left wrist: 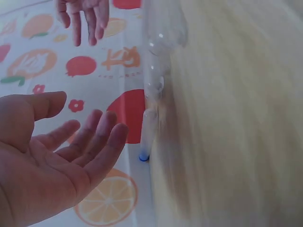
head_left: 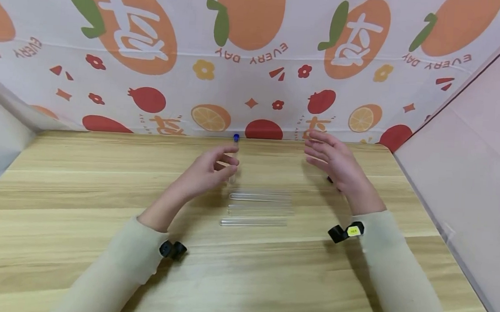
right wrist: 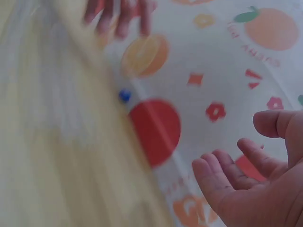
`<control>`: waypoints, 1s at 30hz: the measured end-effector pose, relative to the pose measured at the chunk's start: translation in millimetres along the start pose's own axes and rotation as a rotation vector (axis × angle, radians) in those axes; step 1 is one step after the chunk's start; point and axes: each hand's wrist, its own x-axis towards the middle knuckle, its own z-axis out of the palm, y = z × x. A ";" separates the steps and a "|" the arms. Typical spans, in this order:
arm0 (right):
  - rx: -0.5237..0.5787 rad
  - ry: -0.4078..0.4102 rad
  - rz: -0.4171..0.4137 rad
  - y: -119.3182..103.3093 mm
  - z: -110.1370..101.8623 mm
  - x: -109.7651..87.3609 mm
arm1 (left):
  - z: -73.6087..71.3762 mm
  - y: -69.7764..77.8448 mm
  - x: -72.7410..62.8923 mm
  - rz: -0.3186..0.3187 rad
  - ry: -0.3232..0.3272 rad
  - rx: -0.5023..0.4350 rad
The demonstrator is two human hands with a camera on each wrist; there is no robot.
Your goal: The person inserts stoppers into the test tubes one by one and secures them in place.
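Three clear test tubes [head_left: 253, 222] lie side by side, pointing left to right, on the wooden table. Beyond them, a clear tube with a blue cap [head_left: 236, 138] lies lengthwise, its cap at the table's far edge. My left hand [head_left: 213, 167] hovers by this capped tube and hides part of it; its fingers are spread and relaxed, holding nothing. In the left wrist view the blue cap [left wrist: 144, 157] shows beyond those fingertips. To the right of the tubes, my right hand [head_left: 336, 165] is raised over the table with loose, extended fingers and nothing in it.
A white cloth [head_left: 253, 88] printed with fruit hangs along the far edge of the table [head_left: 82, 189]. A pale wall [head_left: 483, 154] borders the right side. Partly hidden under the right hand is a small black thing [head_left: 330, 180].
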 end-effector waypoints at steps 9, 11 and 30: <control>-0.530 0.043 -0.082 11.0 -36.6 -10.4 | 10.5 12.8 5.0 0.170 -0.045 0.405; -0.658 0.062 -0.108 11.9 -41.3 -10.8 | 14.4 15.5 6.6 0.186 -0.057 0.469; -1.191 0.074 -0.204 30.3 -68.5 -16.2 | 43.7 19.5 21.2 0.266 -0.156 0.817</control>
